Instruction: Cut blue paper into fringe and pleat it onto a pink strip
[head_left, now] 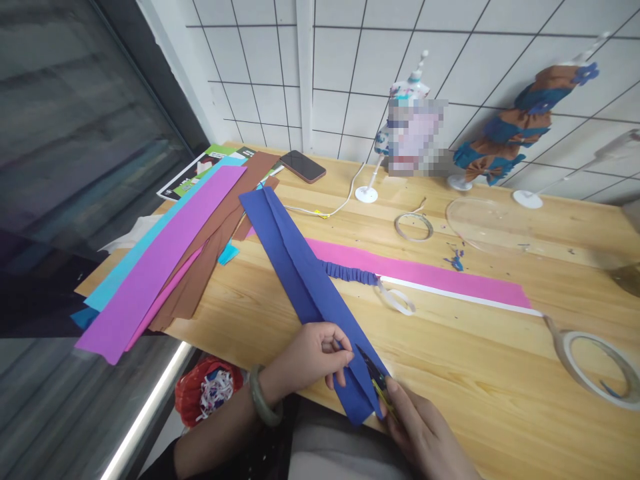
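A long dark blue strip, folded lengthwise, runs diagonally over the wooden table to its front edge. My left hand is over the strip's lower part, thumb and fingertips pinched together; what they hold, if anything, is too small to tell. Black-bladed scissors with yellow on them are in my right hand, fingers wrapped round the handles, the blades lying over the strip's right side. Behind the strip lies a pink strip with white tape along its front edge. A gathered blue piece touches it.
Purple, light blue and brown strips are piled at the left. A phone lies at the back. Tape rolls and stands with small dress forms are on the right half. A red bag sits below the edge.
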`<state>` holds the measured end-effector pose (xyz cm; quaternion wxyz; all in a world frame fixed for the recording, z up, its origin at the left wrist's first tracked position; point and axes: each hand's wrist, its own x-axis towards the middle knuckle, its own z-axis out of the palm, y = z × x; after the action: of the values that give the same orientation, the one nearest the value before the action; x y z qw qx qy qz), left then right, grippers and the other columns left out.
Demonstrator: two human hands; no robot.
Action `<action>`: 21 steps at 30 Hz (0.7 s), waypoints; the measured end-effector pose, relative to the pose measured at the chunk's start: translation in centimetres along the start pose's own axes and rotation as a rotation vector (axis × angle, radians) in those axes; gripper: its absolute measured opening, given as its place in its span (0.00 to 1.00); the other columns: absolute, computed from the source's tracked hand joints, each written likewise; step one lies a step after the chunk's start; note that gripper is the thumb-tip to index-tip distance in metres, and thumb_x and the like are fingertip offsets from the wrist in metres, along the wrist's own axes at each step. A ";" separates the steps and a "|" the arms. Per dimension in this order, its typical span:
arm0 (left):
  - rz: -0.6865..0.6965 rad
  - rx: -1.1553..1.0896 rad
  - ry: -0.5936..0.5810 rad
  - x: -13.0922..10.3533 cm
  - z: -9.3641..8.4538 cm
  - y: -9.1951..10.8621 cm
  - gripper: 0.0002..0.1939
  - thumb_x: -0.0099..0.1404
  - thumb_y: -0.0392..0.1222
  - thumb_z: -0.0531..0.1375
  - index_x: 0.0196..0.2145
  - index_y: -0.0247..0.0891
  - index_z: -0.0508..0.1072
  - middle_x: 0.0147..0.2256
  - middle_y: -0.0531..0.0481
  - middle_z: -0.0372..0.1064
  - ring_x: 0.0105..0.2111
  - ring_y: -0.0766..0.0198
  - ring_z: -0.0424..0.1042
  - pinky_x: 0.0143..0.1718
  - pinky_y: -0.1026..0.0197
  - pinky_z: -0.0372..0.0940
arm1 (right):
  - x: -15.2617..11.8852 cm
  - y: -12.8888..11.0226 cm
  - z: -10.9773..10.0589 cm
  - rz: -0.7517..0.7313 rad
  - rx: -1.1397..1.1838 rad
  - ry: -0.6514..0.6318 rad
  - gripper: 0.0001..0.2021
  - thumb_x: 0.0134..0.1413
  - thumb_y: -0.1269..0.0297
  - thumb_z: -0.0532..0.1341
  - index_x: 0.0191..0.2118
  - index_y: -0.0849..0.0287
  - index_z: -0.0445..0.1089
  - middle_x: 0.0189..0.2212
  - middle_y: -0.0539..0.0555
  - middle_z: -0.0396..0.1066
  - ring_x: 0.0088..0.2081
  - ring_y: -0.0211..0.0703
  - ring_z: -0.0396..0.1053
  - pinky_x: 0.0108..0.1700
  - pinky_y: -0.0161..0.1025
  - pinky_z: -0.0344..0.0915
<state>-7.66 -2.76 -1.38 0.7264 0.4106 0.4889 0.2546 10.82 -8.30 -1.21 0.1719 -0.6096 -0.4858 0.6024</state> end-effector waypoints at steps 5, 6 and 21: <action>0.001 -0.001 -0.001 0.0 0.0 -0.1 0.08 0.54 0.40 0.59 0.28 0.33 0.64 0.15 0.55 0.65 0.13 0.72 0.63 0.14 0.71 0.58 | -0.3 -0.9 0.1 0.135 0.106 -0.031 0.24 0.52 0.40 0.46 0.22 0.56 0.57 0.14 0.43 0.47 0.17 0.34 0.46 0.20 0.32 0.48; 0.004 0.001 -0.003 0.0 -0.1 -0.2 0.08 0.54 0.40 0.59 0.28 0.33 0.64 0.15 0.55 0.65 0.13 0.72 0.63 0.14 0.71 0.58 | -0.3 -1.3 0.1 0.152 0.116 -0.031 0.24 0.52 0.40 0.46 0.22 0.56 0.57 0.14 0.42 0.46 0.17 0.33 0.45 0.20 0.31 0.48; 0.015 0.001 -0.023 0.1 -0.2 -0.3 0.09 0.55 0.41 0.59 0.28 0.33 0.65 0.15 0.54 0.65 0.13 0.72 0.63 0.15 0.71 0.59 | 1.0 -3.0 -0.1 0.082 0.011 -0.104 0.23 0.57 0.44 0.43 0.23 0.57 0.58 0.15 0.44 0.52 0.14 0.30 0.48 0.14 0.29 0.48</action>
<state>-7.85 -2.81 -1.72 0.7297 0.4174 0.4776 0.2554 9.58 -6.05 0.61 0.1251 -0.5957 -0.4655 0.6425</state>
